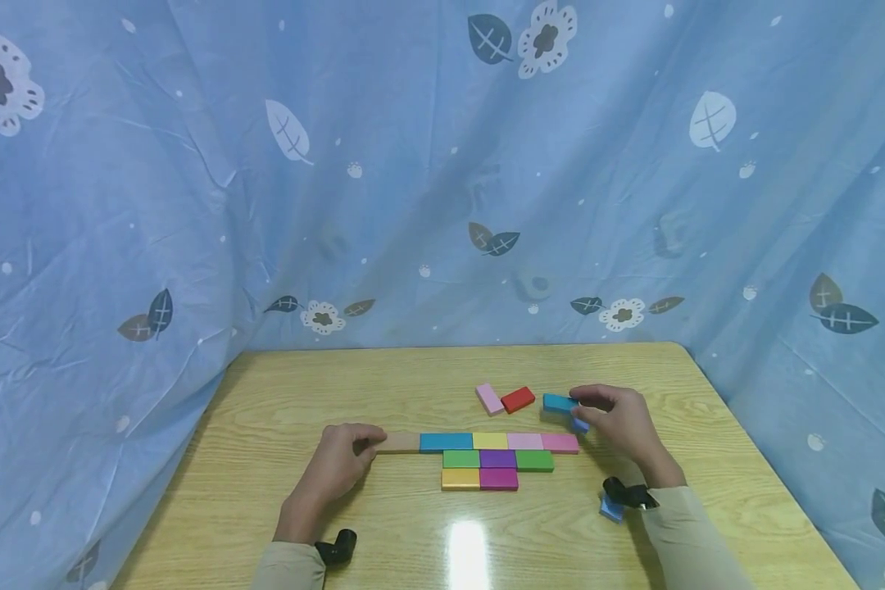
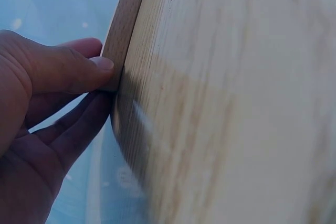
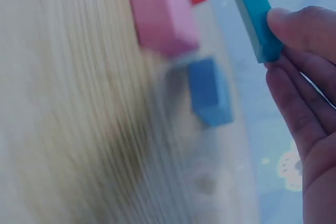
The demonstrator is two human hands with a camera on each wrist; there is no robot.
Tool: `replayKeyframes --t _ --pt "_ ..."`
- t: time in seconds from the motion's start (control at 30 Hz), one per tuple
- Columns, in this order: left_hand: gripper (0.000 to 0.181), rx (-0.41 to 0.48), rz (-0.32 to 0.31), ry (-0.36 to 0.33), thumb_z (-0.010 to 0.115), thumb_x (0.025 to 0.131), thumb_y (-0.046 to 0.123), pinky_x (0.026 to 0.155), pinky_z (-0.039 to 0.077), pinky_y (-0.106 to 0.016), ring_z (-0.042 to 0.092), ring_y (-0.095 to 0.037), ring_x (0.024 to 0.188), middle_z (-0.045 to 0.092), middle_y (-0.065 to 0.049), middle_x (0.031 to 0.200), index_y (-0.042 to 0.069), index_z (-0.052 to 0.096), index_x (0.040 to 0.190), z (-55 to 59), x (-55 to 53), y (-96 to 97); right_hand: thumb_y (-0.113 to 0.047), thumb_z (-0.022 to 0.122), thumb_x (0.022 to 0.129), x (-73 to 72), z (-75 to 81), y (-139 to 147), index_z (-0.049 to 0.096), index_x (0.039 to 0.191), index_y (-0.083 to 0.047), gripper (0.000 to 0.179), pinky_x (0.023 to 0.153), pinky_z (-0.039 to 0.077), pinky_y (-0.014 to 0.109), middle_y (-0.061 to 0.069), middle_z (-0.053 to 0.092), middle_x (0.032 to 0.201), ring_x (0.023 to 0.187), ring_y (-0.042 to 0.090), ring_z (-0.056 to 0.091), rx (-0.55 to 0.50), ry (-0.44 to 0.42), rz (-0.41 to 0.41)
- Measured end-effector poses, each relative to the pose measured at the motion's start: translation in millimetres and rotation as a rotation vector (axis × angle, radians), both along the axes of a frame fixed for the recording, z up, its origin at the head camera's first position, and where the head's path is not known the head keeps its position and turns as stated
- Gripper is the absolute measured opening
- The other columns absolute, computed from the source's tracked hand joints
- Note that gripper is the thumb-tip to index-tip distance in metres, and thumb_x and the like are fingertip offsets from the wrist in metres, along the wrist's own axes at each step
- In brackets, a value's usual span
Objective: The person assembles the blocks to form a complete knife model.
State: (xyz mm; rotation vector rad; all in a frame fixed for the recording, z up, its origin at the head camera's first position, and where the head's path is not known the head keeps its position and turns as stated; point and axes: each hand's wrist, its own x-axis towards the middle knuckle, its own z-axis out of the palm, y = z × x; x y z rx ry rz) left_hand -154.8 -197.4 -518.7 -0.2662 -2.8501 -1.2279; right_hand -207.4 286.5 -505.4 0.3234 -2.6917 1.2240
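My left hand [image 1: 342,460] pinches the outer end of a plain wooden block [image 1: 400,443], thumb and fingers on either side of it [image 2: 122,35]. That block lies at the left end of a row with a long blue block [image 1: 446,442], a yellow block [image 1: 490,441], a light pink block [image 1: 524,442] and a deeper pink block [image 1: 560,443]. On the right, my right hand [image 1: 623,422] holds a teal-blue block [image 3: 257,17] by one end, raised off the table. Beneath it a smaller blue block [image 3: 211,92] lies on the tabletop, partly hidden in the head view.
Nearer me, a green block [image 1: 460,459], a purple block [image 1: 497,459] and another green block [image 1: 534,460] form a row, then an orange block [image 1: 460,479] and a magenta block [image 1: 498,479]. Behind lie a loose pink block [image 1: 490,399] and red block [image 1: 518,400]. Another blue block [image 1: 611,508] lies by my right wrist.
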Motion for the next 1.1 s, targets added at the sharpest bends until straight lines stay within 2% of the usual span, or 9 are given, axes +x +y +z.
replayKeyframes --t 0.1,0.17,0.37,0.53,0.73,0.97,1.1 --pt "0.030 -0.009 0.000 0.010 0.079 0.095 -0.008 0.101 0.066 -0.045 0.077 -0.030 0.120 0.082 -0.005 0.119 0.012 0.085 0.116 0.3 -0.3 0.4 -0.012 0.088 0.094 18.3 6.7 -8.7 0.083 0.120 -0.005 0.027 0.095 0.068 0.039 0.009 0.084 0.114 0.112 0.034 0.080 -0.005 0.037 -0.004" --pt "0.030 -0.006 0.002 0.011 0.079 0.094 -0.008 0.100 0.066 -0.045 0.077 -0.030 0.119 0.082 -0.005 0.119 0.012 0.085 0.115 0.7 0.0 0.4 -0.009 0.089 0.093 32.4 9.4 -17.0 0.084 0.118 -0.007 0.026 0.097 0.067 0.042 0.006 0.084 0.112 0.110 0.029 0.080 -0.014 0.058 0.000" --pt "0.030 0.008 0.003 -0.001 0.079 0.095 -0.008 0.097 0.067 -0.042 0.077 -0.029 0.117 0.082 -0.005 0.118 0.013 0.085 0.115 1.1 0.2 0.4 -0.009 0.091 0.089 72.8 8.1 -43.7 0.086 0.111 -0.017 0.024 0.098 0.063 0.021 -0.005 0.085 0.107 0.104 0.010 0.079 -0.054 0.080 0.004" --pt "0.030 0.002 0.008 0.002 0.078 0.094 -0.009 0.100 0.066 -0.044 0.077 -0.030 0.119 0.082 -0.005 0.120 0.012 0.085 0.114 1.4 -0.7 1.0 -0.006 0.093 0.086 95.8 3.8 -68.7 0.086 0.109 -0.018 0.027 0.098 0.064 0.024 -0.007 0.084 0.107 0.100 0.008 0.079 -0.112 0.049 0.024" --pt "0.031 -0.007 0.005 0.019 0.078 0.094 -0.010 0.103 0.065 -0.046 0.076 -0.031 0.121 0.082 -0.005 0.123 0.013 0.086 0.114 -0.1 -1.4 0.5 -0.009 0.095 0.084 113.4 -3.5 -102.2 0.086 0.106 -0.024 0.028 0.093 0.067 0.029 -0.013 0.084 0.104 0.100 0.008 0.079 -0.120 0.051 0.078" --pt "0.031 -0.007 0.009 0.029 0.078 0.094 -0.010 0.104 0.064 -0.047 0.076 -0.031 0.122 0.082 -0.005 0.122 0.013 0.086 0.114 -1.4 -0.4 0.5 -0.006 0.094 0.084 121.9 -17.5 -135.3 0.086 0.104 -0.020 0.026 0.088 0.067 0.027 -0.012 0.083 0.102 0.096 0.006 0.079 -0.068 0.121 0.180" --pt "0.032 0.006 0.007 0.020 0.078 0.094 -0.011 0.103 0.065 -0.047 0.077 -0.031 0.120 0.082 -0.005 0.120 0.012 0.085 0.114 -0.9 0.3 0.7 -0.006 0.092 0.085 125.8 -20.2 -147.5 0.085 0.104 -0.017 0.023 0.090 0.067 0.029 -0.009 0.084 0.103 0.099 0.007 0.078 -0.066 0.082 0.209"
